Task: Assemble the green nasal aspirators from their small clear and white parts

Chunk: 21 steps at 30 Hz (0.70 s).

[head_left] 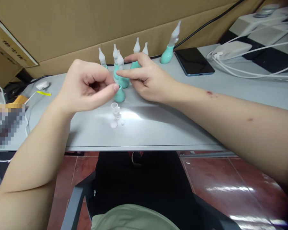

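Observation:
My left hand (pixel 88 86) is closed, thumb and index finger together at the neck of a teal rubber bulb (pixel 120 96). Whatever they pinch there is mostly hidden. Beside it, my right hand (pixel 150 76) has its fingers stretched out to the left and apart, in front of the assembled nasal aspirators. One such nasal aspirator (pixel 124 82), with a teal bulb and white tip, stands right behind its index finger; I cannot tell whether they touch. A clear plastic cup-shaped part (pixel 115 108) lies nearer me, with a small clear disc (pixel 114 124) and tiny pieces close by.
Another nasal aspirator (pixel 167 54) stands at the back beside a dark phone (pixel 194 61). White cables (pixel 232 72) and white boxes are at the right. Cardboard (pixel 86 28) lines the back of the grey table (pixel 158 131). A white plug (pixel 42 85) lies at the left.

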Available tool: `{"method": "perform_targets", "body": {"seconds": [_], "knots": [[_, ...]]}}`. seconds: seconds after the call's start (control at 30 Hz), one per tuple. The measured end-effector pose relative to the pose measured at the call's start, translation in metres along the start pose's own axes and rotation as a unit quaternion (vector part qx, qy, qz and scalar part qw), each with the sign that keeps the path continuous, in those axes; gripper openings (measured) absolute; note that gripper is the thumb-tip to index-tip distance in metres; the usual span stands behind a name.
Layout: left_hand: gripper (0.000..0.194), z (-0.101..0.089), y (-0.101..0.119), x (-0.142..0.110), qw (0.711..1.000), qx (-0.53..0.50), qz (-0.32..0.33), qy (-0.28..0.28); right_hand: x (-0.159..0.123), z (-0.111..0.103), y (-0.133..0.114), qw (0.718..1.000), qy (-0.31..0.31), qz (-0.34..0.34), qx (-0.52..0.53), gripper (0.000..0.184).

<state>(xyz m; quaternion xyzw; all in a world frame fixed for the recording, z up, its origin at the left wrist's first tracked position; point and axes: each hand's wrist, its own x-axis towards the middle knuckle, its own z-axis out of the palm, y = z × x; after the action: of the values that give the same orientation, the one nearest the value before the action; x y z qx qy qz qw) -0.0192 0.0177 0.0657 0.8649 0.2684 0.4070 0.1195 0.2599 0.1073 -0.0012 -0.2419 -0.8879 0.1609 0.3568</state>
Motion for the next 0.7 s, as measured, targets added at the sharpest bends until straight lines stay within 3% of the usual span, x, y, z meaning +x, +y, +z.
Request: {"method": "perform_targets", "body": {"seconds": [0.13, 0.23, 0.3, 0.33, 0.4, 0.53, 0.63, 0.7], "knots": [[0.090, 0.001, -0.015, 0.000, 0.991, 0.109, -0.073, 0.030, 0.000, 0.007, 0.003, 1.000, 0.001, 0.029, 0.003, 0.056], [0.089, 0.000, -0.026, 0.004, 0.982, 0.147, -0.098, 0.064, 0.002, 0.010, 0.011, 0.999, -0.004, 0.040, 0.011, 0.057], [0.086, 0.006, -0.043, 0.007, 0.985, 0.095, -0.087, 0.113, 0.004, 0.012, 0.017, 0.999, -0.006, 0.037, 0.014, 0.055], [0.088, 0.011, -0.055, 0.008, 0.978, 0.055, -0.068, 0.187, 0.005, 0.013, 0.019, 0.999, -0.007, 0.033, 0.013, 0.055], [0.084, 0.023, -0.078, 0.008, 0.973, -0.006, -0.070, 0.218, 0.007, 0.016, 0.023, 1.000, -0.013, 0.021, 0.005, 0.055], [0.081, 0.036, -0.108, 0.001, 0.973, -0.040, -0.066, 0.217, 0.006, 0.017, 0.024, 1.000, -0.017, -0.007, -0.017, 0.054], [0.068, 0.035, -0.115, -0.003, 0.977, -0.045, -0.092, 0.186, 0.003, 0.011, 0.018, 0.999, 0.004, -0.017, -0.027, 0.048], [0.065, 0.033, -0.118, -0.002, 0.979, -0.052, -0.076, 0.182, 0.001, 0.005, 0.012, 0.999, 0.025, -0.026, -0.026, 0.043]]}}
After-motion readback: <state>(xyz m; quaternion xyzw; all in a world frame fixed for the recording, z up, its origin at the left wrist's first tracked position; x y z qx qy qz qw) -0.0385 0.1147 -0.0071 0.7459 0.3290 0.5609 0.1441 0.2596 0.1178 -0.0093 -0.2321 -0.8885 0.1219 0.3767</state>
